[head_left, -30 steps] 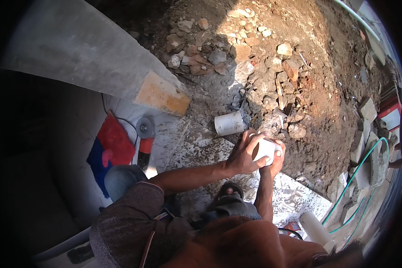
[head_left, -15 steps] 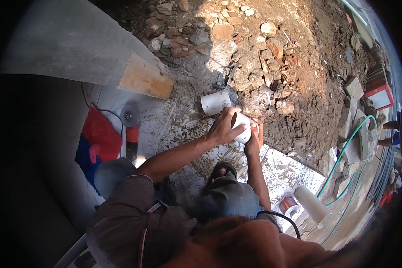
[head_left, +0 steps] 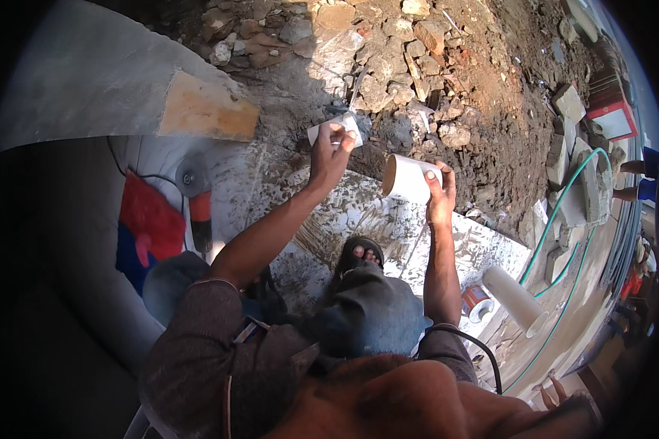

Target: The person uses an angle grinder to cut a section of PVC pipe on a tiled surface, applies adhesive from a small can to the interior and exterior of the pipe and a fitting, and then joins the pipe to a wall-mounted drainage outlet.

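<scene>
My right hand [head_left: 441, 194] holds a short white pipe piece [head_left: 408, 179], its thumb on the near side and its open end facing left. To the left, my left hand [head_left: 331, 150] has its fingers and thumb closed over a second short white pipe piece [head_left: 352, 126] by the edge of the dirt. That piece is partly covered by the fingers. The two pieces are apart from each other. Under my hands lies a white board [head_left: 483, 245] smeared with mud, and my sandalled foot [head_left: 366, 252] stands on it.
An angle grinder [head_left: 200, 208] lies left beside a red and blue cloth [head_left: 154, 219]. At lower right are a can [head_left: 477, 303] and a longer white pipe [head_left: 514, 296]. A green hose [head_left: 564, 197] runs past concrete blocks. Rubble [head_left: 417, 80] fills the far side. Another person's legs [head_left: 641, 179] show far right.
My left hand has let go of the pipe piece that both hands held and moved left onto the second piece. My right hand has moved slightly right and up with the first.
</scene>
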Motion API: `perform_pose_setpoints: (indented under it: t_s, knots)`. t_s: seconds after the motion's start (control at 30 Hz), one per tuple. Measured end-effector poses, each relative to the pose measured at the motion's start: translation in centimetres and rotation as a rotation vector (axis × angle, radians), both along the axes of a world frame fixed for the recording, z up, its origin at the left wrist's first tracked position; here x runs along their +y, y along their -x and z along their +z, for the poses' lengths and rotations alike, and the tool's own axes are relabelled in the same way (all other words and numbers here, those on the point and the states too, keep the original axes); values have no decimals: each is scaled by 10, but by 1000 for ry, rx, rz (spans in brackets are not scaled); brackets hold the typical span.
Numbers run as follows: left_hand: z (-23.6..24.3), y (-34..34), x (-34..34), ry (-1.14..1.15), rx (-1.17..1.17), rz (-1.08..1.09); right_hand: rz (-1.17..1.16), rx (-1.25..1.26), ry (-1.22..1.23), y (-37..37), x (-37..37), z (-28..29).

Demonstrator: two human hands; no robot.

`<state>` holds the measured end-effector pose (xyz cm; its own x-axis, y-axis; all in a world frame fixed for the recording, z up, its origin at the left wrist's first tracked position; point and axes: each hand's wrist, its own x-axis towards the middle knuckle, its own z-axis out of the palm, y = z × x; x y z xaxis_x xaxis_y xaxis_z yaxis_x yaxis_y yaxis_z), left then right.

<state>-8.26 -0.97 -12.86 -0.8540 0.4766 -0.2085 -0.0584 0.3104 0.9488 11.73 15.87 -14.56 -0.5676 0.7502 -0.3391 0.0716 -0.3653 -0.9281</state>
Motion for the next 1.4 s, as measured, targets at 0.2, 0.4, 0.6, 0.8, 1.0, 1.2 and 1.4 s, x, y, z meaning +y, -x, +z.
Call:
perform_pose_setpoints:
  t_s: [0.2,0.4,0.6,0.8,1.0,1.2,1.4]
  knots:
    - [-62,52,-42,30,-272,676,127,-207,-268,91,58,-16]
    - [-46,19,-26,-83,-659,426,220,-320,-322,139,60,-39]
    - [-69,26,-45,-176,-599,222,300,-267,-165,145,32,-51]
    - [-56,31,-43,-334,-550,155,89,-88,77,113,24,-47]
    - [-34,39,-28,-276,-418,40,-161,130,190,83,30,-25]
    - [-16,25,-15,-170,-246,-263,-58,225,247,78,2,14]
    - [-12,15,-14,-162,-164,-337,215,201,161,81,-36,19]
